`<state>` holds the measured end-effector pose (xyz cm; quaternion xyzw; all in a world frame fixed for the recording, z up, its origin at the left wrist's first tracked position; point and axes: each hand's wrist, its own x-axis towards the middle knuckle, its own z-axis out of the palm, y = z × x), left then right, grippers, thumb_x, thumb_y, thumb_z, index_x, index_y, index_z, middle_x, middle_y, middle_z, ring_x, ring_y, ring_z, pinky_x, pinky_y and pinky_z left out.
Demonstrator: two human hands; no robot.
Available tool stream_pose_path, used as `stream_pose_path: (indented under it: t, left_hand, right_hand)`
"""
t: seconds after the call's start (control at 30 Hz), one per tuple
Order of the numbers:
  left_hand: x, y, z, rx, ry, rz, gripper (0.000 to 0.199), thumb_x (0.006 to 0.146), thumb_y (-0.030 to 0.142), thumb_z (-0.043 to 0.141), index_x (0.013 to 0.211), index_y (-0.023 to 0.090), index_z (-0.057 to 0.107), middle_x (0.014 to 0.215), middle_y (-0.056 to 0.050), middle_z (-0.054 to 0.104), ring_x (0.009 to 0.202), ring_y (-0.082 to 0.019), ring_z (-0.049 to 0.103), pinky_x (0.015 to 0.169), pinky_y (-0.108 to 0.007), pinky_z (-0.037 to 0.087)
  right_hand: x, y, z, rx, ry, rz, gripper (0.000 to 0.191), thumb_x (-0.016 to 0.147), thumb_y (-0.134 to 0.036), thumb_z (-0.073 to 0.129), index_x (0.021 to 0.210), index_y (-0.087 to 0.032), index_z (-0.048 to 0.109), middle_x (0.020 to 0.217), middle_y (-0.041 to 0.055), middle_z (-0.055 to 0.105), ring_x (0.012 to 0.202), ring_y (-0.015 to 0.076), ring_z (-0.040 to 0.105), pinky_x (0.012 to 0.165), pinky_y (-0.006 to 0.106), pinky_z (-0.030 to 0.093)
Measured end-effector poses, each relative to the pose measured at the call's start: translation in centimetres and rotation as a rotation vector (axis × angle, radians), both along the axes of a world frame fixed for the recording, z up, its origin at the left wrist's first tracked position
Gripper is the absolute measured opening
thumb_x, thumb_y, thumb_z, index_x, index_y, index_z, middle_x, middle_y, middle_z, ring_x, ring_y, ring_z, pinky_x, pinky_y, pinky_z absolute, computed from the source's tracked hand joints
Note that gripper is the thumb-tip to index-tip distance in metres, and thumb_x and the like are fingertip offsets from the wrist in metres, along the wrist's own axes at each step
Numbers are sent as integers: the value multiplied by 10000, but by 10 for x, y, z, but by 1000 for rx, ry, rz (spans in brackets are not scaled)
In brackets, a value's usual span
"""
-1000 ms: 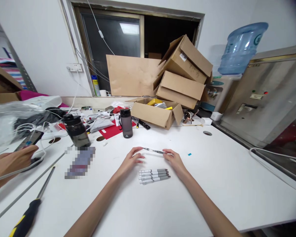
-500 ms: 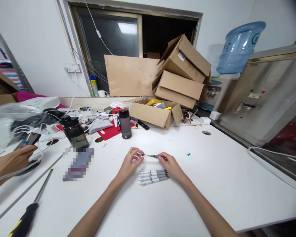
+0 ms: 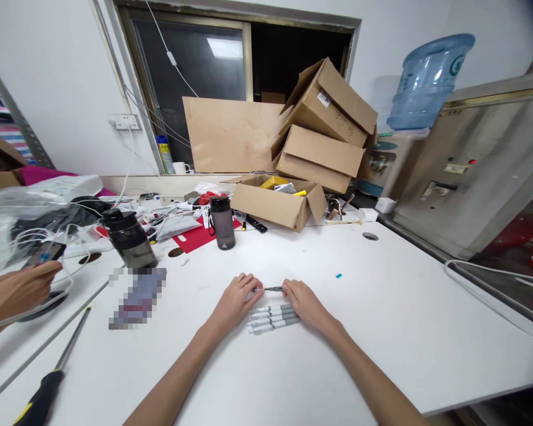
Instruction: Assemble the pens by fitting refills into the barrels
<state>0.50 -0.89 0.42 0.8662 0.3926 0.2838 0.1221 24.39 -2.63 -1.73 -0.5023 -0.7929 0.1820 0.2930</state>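
Both my hands hold one grey and white pen point(image 3: 273, 289) between them, just above the white table point(image 3: 382, 319). My left hand point(image 3: 237, 299) grips its left end. The right end sits in my right hand point(image 3: 302, 303). Only a short middle stretch of the pen shows between my fingers. Right below my hands lies a row of three like pens point(image 3: 270, 318), side by side on the table.
A dark bottle point(image 3: 222, 222) and a bigger dark jug point(image 3: 129, 238) stand behind. An open cardboard box point(image 3: 279, 202) sits further back. A screwdriver point(image 3: 48, 378) lies at front left. Another person's hand point(image 3: 15, 290) holds a phone point(image 3: 42, 255) at far left.
My hands have drawn together along the pen and come down toward the row of pens. Less of the held pen shows now.
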Motion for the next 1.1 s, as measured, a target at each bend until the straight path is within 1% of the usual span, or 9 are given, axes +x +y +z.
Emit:
stream_pose_path:
  t: [0.13,0.27,0.43,0.53,0.7,0.87,0.93,1.0,1.1]
  left_hand:
    - [4,-3,-2,0,98,-17,356,1070,364,301,964,229,612,933,-54,657,881,-228,572,818,-354,415]
    - [7,-8,-5,-57,82,35,373,1072,349,262,933,226,586,892,-40,644,836,-213,593,776,-328,425]
    - [8,-8,-10,-136,79,69,354,1059,310,266,863,226,548,832,-22,630,756,-195,587,709,-296,407]
    - [6,-7,-12,-158,82,74,350,1053,290,260,831,228,524,801,-11,624,737,-192,580,705,-291,400]
    - [3,-5,-12,-174,25,44,360,1063,330,243,911,242,557,898,-11,663,844,-195,618,788,-291,417]
    - [0,-3,-14,-190,23,47,395,1069,368,228,940,246,581,931,-18,688,865,-204,632,801,-300,422]
    - [-1,-3,-15,-182,25,53,397,1070,371,232,940,245,585,930,-18,691,865,-204,635,800,-300,423]
    - [-2,-2,-15,-174,25,55,388,1069,372,245,936,245,587,927,-15,691,864,-201,637,792,-293,425]
    - [-1,-2,-14,-171,31,54,364,1065,367,276,922,247,588,912,-6,689,853,-195,637,771,-282,422]
  right_hand:
    - [-3,-1,1,42,-45,-9,269,969,-101,337,745,-228,416,726,3,526,706,190,464,675,289,326]
    - [-5,0,0,120,-66,-16,289,918,-17,321,723,-223,377,705,-3,490,689,185,433,689,293,332]
    - [-8,-1,2,187,-84,1,312,970,-55,291,722,-223,378,701,4,498,686,190,444,699,309,349]
    - [-8,0,2,206,-85,-4,320,973,-54,288,729,-222,409,709,11,518,700,197,457,716,322,360]
    - [-5,3,1,152,19,41,270,998,-125,346,826,-224,529,814,26,597,796,209,524,780,339,407]
    - [-3,1,4,94,168,76,138,997,-225,467,1004,-235,605,1001,46,630,952,216,572,856,341,443]
    - [-4,-2,6,70,218,82,129,980,-256,524,1070,-242,615,1075,45,636,980,210,583,881,334,446]
    - [-5,-5,9,24,257,79,142,986,-301,530,1071,-249,632,1066,33,655,950,202,599,859,322,450]
    - [-6,-6,13,-57,282,84,215,1011,-336,471,951,-241,654,900,8,672,815,187,604,755,301,446]
